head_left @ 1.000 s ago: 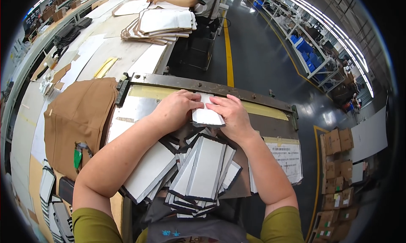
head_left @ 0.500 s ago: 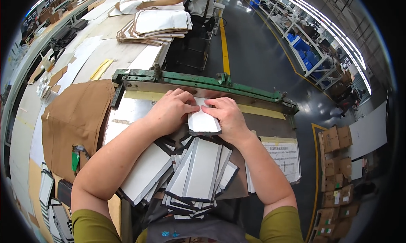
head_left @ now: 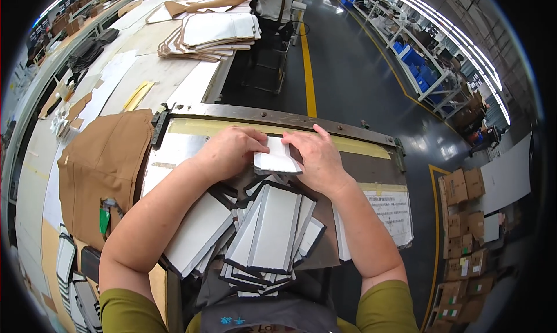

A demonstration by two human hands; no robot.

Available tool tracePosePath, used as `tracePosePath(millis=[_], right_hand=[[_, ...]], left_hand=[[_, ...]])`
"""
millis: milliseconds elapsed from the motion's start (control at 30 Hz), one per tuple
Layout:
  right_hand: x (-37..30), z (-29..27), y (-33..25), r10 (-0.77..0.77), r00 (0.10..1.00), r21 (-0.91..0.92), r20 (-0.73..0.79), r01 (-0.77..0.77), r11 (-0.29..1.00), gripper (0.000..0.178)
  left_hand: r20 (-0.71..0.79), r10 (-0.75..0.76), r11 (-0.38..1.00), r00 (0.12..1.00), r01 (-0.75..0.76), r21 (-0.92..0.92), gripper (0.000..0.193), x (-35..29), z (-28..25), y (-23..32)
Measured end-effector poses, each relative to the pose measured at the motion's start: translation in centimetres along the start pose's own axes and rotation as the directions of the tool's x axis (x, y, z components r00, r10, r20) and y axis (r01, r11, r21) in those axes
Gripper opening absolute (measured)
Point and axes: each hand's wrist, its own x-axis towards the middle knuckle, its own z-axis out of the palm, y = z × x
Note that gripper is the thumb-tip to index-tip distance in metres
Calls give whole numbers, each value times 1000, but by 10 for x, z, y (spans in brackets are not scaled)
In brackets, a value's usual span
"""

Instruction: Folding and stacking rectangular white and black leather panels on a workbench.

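A small white panel with dark edging lies at the front of the metal machine bed, tilted slightly. My left hand has its fingers closed on the panel's left edge. At the right edge my right hand grips the panel, with one finger raised; part of its grip is hidden. Just beyond both hands runs a long metal bar with bolts, with yellow tape along its near side. Below my hands, a loose pile of white panels with black edges lies fanned out near my body, and more white panels lie beside it under my left forearm.
Brown fabric pieces lie left of the bed. A printed sheet is at the right under tape. Farther off, stacked white-and-brown sheets sit on the long table near a co-worker. Cardboard boxes stand at the right.
The green bar behind my hands has turned, so its bare metal face now shows. The panel has shifted slightly away from me, its far part now beneath the bar side. My right finger has lifted.
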Motion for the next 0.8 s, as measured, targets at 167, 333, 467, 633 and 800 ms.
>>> tracePosePath(millis=[167, 333, 467, 633, 800], right_hand=[[4, 9, 11, 62, 958, 158, -279, -18, 987, 20], [12, -12, 4, 123, 770, 225, -626, 27, 974, 14], [6, -6, -13, -141, 866, 32, -479, 178, 983, 17], [2, -6, -18, 24, 999, 553, -40, 2, 833, 16], [3, -6, -4, -102, 993, 417, -58, 117, 901, 34]], left_hand=[[4, -238, 915, 971, 226, -334, 16, -1, -3, 0], [-509, -287, 942, 812, 144, -303, 37, 5, -10, 2], [-287, 234, 936, 929, -136, 325, 43, 4, -12, 15], [39, 307, 936, 951, -309, 166, 47, -2, 5, -10], [30, 177, 982, 984, -179, 58, 48, -3, 3, -6]])
